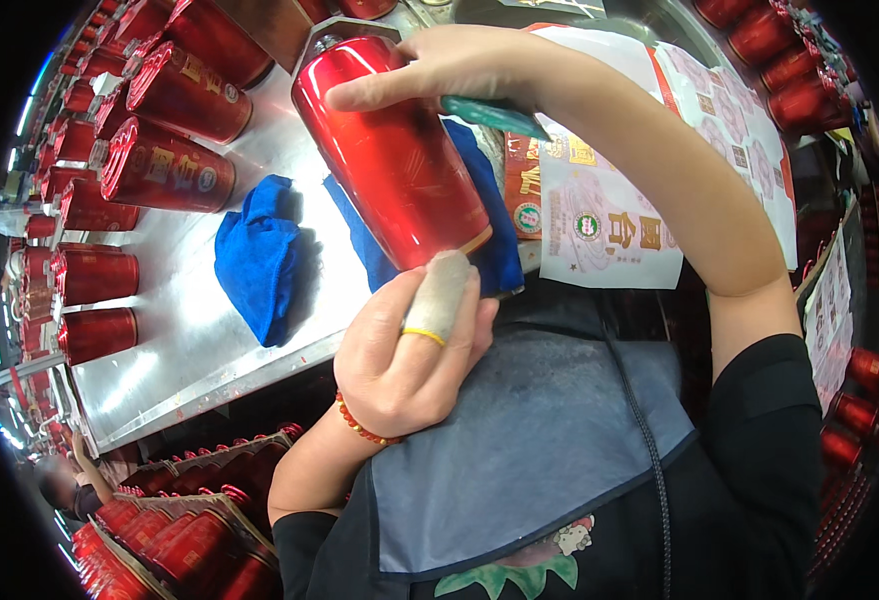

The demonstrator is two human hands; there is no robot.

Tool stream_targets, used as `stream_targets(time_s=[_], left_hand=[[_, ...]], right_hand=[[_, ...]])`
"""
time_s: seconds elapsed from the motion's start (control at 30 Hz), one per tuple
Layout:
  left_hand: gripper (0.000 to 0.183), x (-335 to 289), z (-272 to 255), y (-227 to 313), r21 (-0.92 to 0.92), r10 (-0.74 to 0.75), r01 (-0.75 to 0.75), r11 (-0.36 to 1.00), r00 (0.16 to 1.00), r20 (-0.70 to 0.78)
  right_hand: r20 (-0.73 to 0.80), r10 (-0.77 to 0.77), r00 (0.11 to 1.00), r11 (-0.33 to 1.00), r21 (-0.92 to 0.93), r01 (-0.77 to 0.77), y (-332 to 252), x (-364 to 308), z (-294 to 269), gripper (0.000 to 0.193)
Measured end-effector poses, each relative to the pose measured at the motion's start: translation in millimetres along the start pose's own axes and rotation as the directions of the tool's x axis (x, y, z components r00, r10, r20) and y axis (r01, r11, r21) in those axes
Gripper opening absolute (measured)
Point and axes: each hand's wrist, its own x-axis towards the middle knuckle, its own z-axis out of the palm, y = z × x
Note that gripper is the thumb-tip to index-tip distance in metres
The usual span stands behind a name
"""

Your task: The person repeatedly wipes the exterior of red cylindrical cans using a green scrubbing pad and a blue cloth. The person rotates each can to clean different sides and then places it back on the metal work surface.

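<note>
A glossy red bottle (389,150) lies tilted between my hands, its neck end at the upper left and its base toward me. My right hand (459,70) grips the upper part, thumb across the front; its other fingers are mostly hidden. Under that palm a flat turquoise-green piece (494,115) sticks out, and I cannot tell how it is held. My left hand (409,350) is closed at the base, a pale finger cover (437,300) with a yellow rim pressed against the bottle's lower edge. Behind the bottle a folded blue cloth (494,200) lies on the metal table (179,350).
A second blue cloth (259,262) lies crumpled left of the bottle. Several red bottles (174,165) stand along the table's left side. Printed label sheets (609,225) lie at the right. Crates of red bottles (184,545) stand lower left, near another person (69,480).
</note>
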Motion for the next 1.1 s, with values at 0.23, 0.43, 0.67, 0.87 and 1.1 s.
stream_targets(time_s=[0.23,0.43,0.67,0.87,1.1], left_hand=[[0.036,15.2,16.8,6.5,0.046,0.010,-0.017,0.999,0.990,0.138],[0.059,3.5,18.2,-12.7,0.052,-0.277,0.275,0.960,0.960,0.040],[0.061,-37.3,37.3,-11.2,-0.331,-0.577,0.523,0.786,0.812,-0.088],[0.032,-50.6,18.7,-4.3,-0.220,-0.320,0.291,0.931,0.941,-0.109],[0.038,-43.1,15.2,-10.8,-0.157,-0.172,0.151,0.976,0.976,-0.130]], right_hand=[[-0.034,0.008,0.999,0.998,-0.069,-0.011,0.0,-3.1,2.8,0.111],[-0.045,0.068,0.997,0.997,0.033,-0.067,18.8,-36.7,-38.6,0.084],[0.083,-0.041,0.996,0.949,0.316,0.013,41.7,-35.6,-23.9,0.101],[0.148,0.006,0.989,0.958,0.283,-0.048,27.1,-31.8,-4.9,0.097],[0.131,0.013,0.991,0.974,0.221,-0.042,9.0,-35.7,-1.5,0.090]])
